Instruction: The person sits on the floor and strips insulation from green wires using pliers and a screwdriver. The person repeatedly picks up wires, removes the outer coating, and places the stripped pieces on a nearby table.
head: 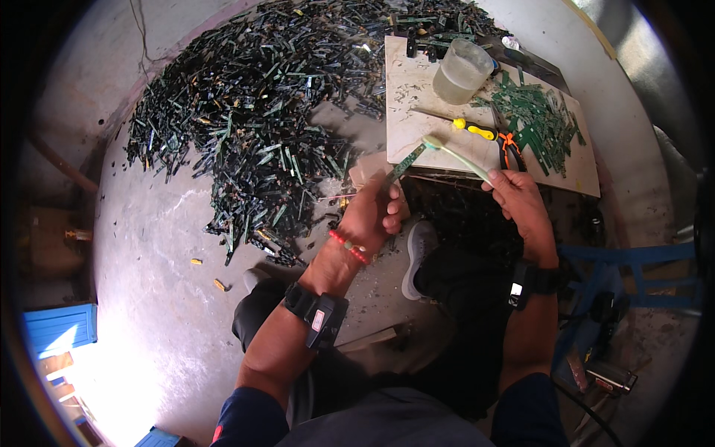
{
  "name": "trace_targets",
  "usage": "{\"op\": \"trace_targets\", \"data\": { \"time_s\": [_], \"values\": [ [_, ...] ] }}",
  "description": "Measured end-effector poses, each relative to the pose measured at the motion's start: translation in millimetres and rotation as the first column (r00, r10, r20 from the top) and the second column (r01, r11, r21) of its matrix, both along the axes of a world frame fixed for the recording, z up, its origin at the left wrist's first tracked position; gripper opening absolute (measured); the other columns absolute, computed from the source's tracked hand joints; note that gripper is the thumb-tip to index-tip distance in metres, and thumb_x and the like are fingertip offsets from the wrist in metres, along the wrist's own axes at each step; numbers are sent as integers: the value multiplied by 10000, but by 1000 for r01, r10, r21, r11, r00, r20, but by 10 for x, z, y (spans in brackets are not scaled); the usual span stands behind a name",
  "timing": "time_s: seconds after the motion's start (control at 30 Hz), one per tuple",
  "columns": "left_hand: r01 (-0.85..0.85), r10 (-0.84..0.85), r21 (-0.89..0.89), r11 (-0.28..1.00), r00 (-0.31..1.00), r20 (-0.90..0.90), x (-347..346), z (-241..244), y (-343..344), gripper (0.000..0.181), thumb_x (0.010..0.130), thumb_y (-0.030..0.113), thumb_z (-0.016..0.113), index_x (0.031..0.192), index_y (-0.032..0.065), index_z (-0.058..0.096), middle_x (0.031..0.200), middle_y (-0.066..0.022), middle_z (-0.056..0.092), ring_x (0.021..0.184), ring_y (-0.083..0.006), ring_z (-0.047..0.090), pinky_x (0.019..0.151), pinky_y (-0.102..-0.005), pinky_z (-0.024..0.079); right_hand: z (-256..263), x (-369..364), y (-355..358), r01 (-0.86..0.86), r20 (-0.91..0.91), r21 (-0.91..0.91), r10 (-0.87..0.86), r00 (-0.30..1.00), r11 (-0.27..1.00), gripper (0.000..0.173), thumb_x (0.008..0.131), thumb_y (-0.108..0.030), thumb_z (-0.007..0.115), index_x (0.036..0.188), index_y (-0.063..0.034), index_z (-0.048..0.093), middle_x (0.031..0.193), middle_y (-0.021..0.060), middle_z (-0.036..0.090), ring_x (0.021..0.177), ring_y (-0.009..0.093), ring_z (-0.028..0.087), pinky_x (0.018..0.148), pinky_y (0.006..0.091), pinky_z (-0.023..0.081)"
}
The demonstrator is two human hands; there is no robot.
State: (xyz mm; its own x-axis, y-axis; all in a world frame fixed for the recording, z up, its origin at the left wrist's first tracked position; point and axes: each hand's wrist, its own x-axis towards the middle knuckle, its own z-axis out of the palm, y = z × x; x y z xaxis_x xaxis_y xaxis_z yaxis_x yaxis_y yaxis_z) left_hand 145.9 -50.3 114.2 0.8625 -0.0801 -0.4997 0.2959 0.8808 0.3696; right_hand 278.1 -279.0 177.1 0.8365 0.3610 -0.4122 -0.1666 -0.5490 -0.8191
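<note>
My left hand [374,207] grips a narrow green circuit board strip [406,162] by its lower end. In my right hand [516,195] is a pale green toothbrush [463,158], its bristle head against the strip's upper end, over the near edge of a light board [410,137]. On that board lie a screwdriver [475,129] with a yellow and black handle, pliers [510,150] with orange and black handles, and a heap of green circuit board strips [536,120]. A clear plastic cup [462,71] of cloudy liquid stands behind the tools.
A wide pile of dark and green strip-shaped parts [251,123] covers the floor at the left and back. Yellow pieces [219,285] lie on the floor. A blue chair or frame [631,274] is at the right, and a blue crate [60,329] at the far left.
</note>
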Motion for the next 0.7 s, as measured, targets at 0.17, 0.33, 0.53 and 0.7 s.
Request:
{"op": "trace_targets", "data": {
  "time_s": [0.17,0.33,0.53,0.7],
  "values": [
    [-5,5,77,997,1000,-8,7,2,1,310,988,354,447,792,115,465,610,6,415,530,-103,374,424,-205,273,143,-110,67,-73,18,59,72,997,996,344,947,-333,576,841,-11,637,593,-67,385,524,31,333,475,209,281],
    [-43,43,163,986,999,6,12,-11,-37,295,975,306,467,761,103,461,595,-8,431,486,-104,386,419,-223,283,106,-109,92,-14,41,-10,15,999,1000,350,940,-348,580,850,-16,644,600,-71,379,532,25,323,478,211,269],
    [-71,75,328,942,997,1,-9,-65,-55,326,975,312,481,761,66,501,589,-27,458,439,-110,385,414,-246,304,121,-115,82,-107,5,-40,107,994,993,365,940,-357,583,853,-8,643,576,-76,370,480,18,290,435,200,236],
    [-95,98,475,875,995,20,-10,-125,-67,351,974,331,503,784,39,546,602,-33,506,427,-106,417,400,-247,317,57,-49,102,70,207,-4,-67,976,998,357,939,-296,607,800,27,668,563,-51,408,513,38,346,474,232,265]
  ]
}}
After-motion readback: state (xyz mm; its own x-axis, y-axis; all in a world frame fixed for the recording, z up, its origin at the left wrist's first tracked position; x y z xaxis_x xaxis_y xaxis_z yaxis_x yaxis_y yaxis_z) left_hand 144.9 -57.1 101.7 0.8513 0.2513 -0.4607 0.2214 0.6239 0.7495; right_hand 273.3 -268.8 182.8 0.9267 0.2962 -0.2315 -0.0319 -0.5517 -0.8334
